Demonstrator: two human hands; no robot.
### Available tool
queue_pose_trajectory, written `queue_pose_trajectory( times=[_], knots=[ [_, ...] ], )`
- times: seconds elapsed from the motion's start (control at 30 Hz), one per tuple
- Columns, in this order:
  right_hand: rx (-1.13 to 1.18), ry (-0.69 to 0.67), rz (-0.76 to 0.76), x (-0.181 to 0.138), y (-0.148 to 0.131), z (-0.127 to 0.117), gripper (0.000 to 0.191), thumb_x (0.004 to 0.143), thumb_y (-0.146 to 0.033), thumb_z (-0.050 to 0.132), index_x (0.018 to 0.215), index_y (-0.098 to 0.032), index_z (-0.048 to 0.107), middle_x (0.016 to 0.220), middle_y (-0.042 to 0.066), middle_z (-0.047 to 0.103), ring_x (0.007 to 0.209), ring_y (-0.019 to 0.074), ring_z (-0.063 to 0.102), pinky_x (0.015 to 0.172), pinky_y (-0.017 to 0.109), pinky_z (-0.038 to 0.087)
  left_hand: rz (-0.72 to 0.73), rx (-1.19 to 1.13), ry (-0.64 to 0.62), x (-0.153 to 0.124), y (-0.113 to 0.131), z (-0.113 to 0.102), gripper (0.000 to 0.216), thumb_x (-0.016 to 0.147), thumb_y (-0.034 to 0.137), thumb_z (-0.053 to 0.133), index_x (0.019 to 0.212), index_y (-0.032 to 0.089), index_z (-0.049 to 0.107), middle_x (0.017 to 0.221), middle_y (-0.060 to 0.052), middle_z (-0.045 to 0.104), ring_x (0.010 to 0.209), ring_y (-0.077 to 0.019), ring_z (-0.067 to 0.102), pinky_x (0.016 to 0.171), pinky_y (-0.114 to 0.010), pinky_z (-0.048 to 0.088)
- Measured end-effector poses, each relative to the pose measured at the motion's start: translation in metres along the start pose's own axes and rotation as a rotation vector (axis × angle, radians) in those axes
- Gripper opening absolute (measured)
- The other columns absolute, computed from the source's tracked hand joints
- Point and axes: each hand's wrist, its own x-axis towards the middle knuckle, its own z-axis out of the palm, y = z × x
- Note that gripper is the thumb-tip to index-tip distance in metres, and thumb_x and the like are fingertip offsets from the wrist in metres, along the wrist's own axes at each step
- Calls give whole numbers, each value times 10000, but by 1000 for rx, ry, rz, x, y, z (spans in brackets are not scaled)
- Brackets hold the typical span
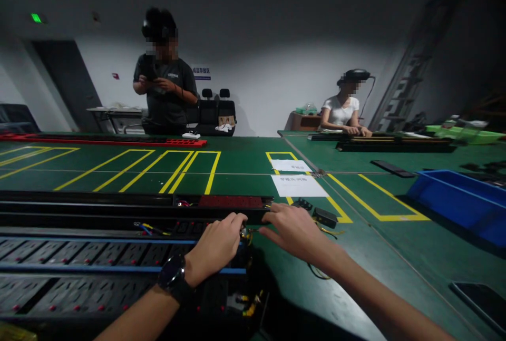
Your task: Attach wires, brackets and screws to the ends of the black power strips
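My left hand (222, 236), with a dark watch (172, 272) on its wrist, is curled over the right end of a row of black power strips (98, 251). Its fingertips are bent together near small wire ends, and what they pinch is hidden. Facing it, my right hand (291, 227) has bent fingers with the thumb apart, close to the end of a black rail holding a dark red socket panel (231, 202). Yellow and blue wires (152, 229) stick out of one strip. A small black box-shaped part (324, 217) with yellow wires lies beyond my right hand.
White paper sheets (300, 185) lie on the green table (245, 172) among yellow tape outlines. At right are a blue bin (462, 204) and a phone (480, 301). Across the table, one person (164, 88) stands holding a dark device; another (342, 111) works at black rails (395, 145).
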Motion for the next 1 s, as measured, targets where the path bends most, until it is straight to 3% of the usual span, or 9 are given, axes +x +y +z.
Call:
queue_pose_trajectory(
  times=[0.13,0.27,0.43,0.57,0.67,0.77,0.83,0.9,1.0],
  knots=[
    [44,-55,-36,18,-17,24,153,981,-274,674,1030,-207,802,1040,87,735,907,219,722,655,281,415,-23,28,17,0,0,0,303,1021,133,422,1259,219,588,1222,-105,664,955,-248,755,834,-380,588],
    [203,-14,-17,36,-25,41,117,932,-211,712,987,-218,816,999,61,745,873,197,709,664,268,400,-56,68,47,0,1,-1,244,987,123,451,1179,208,575,1200,-103,595,852,-234,741,756,-367,573],
    [295,32,65,38,-17,30,100,876,-189,727,927,-214,810,915,44,761,817,183,694,659,262,386,-105,68,131,-1,2,-5,260,966,104,427,1155,218,565,1142,-79,541,801,-222,713,710,-365,558],
    [24,-44,210,12,-7,1,154,902,-211,675,929,-176,822,981,127,776,851,267,723,637,303,391,-95,50,167,-1,3,-6,266,964,97,418,1148,219,567,1136,-74,527,793,-216,694,708,-369,559],
    [193,-79,19,-17,-14,-13,246,925,-333,742,1133,-226,816,1052,98,776,928,269,729,735,322,467,-81,65,138,-1,5,-6,266,969,110,437,1170,219,574,1141,-69,524,778,-205,686,708,-367,560],
    [514,-300,-235,-46,-26,-13,266,941,-373,773,1196,-300,800,1119,46,764,968,220,728,812,300,507,-79,88,122,-2,6,-7,269,977,129,455,1200,217,577,1149,-70,517,770,-191,680,706,-357,558],
    [613,-345,-212,-62,-28,-8,167,932,-222,755,1076,-279,819,1093,32,754,968,194,722,835,279,512,-79,100,113,-2,6,-7,274,975,135,464,1209,217,580,1152,-71,513,756,-186,675,694,-354,556],
    [653,-335,-150,-76,-20,-4,196,899,-107,716,993,-248,815,1036,29,744,958,183,711,855,272,512,-76,108,110,-1,6,-6,284,969,136,473,1217,219,583,1154,-72,512,751,-188,674,688,-358,556],
    [641,-281,-15,-93,11,1,196,917,-96,645,949,-216,798,1001,47,734,906,182,701,831,288,516,-61,112,120,0,6,-5,294,966,134,479,1227,220,585,1154,-73,512,756,-195,678,691,-366,559]
  ],
)
